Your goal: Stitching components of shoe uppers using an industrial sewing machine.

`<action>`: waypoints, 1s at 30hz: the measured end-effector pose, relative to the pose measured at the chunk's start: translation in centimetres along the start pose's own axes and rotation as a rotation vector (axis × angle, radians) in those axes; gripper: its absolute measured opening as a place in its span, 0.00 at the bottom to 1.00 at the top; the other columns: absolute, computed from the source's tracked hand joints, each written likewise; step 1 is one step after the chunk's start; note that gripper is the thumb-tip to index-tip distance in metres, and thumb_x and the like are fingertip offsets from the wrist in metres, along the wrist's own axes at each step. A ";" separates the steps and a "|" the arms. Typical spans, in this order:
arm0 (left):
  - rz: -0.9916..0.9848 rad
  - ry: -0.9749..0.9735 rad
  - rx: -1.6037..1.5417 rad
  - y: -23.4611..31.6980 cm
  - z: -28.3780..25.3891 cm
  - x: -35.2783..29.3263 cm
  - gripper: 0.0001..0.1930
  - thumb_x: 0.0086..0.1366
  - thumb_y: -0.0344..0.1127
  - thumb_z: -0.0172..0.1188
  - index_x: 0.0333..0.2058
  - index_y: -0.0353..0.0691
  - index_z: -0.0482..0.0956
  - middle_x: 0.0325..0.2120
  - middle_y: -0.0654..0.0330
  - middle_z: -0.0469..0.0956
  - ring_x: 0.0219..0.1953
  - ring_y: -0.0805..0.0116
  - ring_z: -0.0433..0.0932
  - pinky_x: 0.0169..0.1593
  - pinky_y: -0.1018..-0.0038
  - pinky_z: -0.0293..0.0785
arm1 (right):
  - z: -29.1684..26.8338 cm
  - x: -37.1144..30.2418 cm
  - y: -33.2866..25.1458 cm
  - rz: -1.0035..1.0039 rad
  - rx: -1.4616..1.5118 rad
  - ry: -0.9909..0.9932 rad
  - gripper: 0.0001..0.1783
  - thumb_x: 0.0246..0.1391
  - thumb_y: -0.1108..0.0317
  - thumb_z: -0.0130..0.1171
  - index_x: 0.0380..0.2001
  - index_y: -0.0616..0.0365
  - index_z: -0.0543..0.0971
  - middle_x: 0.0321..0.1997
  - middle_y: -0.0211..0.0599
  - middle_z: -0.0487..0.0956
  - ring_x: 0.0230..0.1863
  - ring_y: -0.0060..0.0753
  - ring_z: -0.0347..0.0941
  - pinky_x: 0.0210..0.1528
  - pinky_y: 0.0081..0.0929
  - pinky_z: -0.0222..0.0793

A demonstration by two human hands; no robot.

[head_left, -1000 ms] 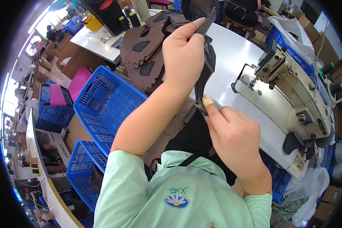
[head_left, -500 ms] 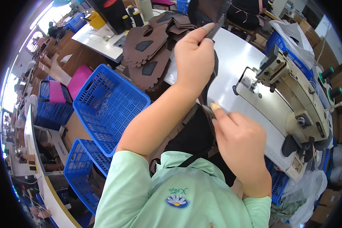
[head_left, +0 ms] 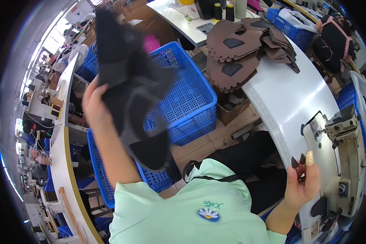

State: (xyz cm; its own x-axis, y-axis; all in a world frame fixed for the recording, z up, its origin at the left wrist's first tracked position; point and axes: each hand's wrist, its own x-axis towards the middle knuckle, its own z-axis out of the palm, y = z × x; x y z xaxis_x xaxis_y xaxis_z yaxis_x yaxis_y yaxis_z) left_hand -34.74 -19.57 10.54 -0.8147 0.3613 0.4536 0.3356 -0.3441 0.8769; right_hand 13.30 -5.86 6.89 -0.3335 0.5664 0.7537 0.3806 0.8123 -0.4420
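White tabletop [head_left: 288, 95] curves down the right half of the frame in a crowded workshop. At left of centre, the left hand [head_left: 96, 103] grips a large black piece [head_left: 128, 75] by its edge — blurred, and hiding part of an open blue basket [head_left: 205, 95]. At lower right, the right hand [head_left: 303, 181] is closed around small snips [head_left: 300, 169], their two dark points apart; a pale cover [head_left: 309, 157] caps one fingertip. Just beside it stands a cream sewing machine [head_left: 345, 138]. Farther out — upper right of centre — notched brown pieces [head_left: 220, 40] with dark patches lie stacked, partly overhanging the tabletop. Black thread spools [head_left: 218, 12] stand at upper centre.
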 end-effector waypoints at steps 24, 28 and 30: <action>0.637 -0.739 0.788 -20.2 31.4 0.8 0.29 0.60 0.44 0.64 0.57 0.35 0.75 0.64 0.40 0.64 0.68 0.42 0.60 0.68 0.58 0.60 | 1.2 0.4 2.7 0.124 0.038 -0.120 0.18 0.42 0.71 0.73 0.38 0.62 0.81 0.25 0.34 0.79 0.19 0.32 0.74 0.20 0.26 0.67; 0.451 -0.801 1.006 -21.3 40.2 3.2 0.55 0.46 0.64 0.71 0.67 0.37 0.61 0.62 0.34 0.64 0.67 0.43 0.61 0.67 0.58 0.60 | -0.6 -0.7 3.3 0.205 -0.086 -0.112 0.15 0.42 0.71 0.73 0.35 0.61 0.81 0.25 0.35 0.79 0.19 0.33 0.75 0.21 0.26 0.68; 0.286 -1.019 0.903 -22.0 41.6 5.2 0.57 0.42 0.63 0.73 0.65 0.35 0.63 0.59 0.36 0.69 0.64 0.44 0.67 0.66 0.58 0.63 | -1.3 -1.2 3.4 0.248 -0.128 -0.086 0.15 0.42 0.71 0.73 0.35 0.61 0.81 0.26 0.35 0.80 0.19 0.32 0.75 0.21 0.26 0.68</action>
State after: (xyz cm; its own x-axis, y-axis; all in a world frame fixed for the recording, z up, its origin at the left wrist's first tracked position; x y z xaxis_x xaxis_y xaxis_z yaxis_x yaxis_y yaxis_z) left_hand -26.72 25.94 0.26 -0.0981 0.9737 0.2055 0.9342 0.0190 0.3562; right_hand 16.10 -3.98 5.08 -0.2865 0.7595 0.5840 0.5635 0.6266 -0.5384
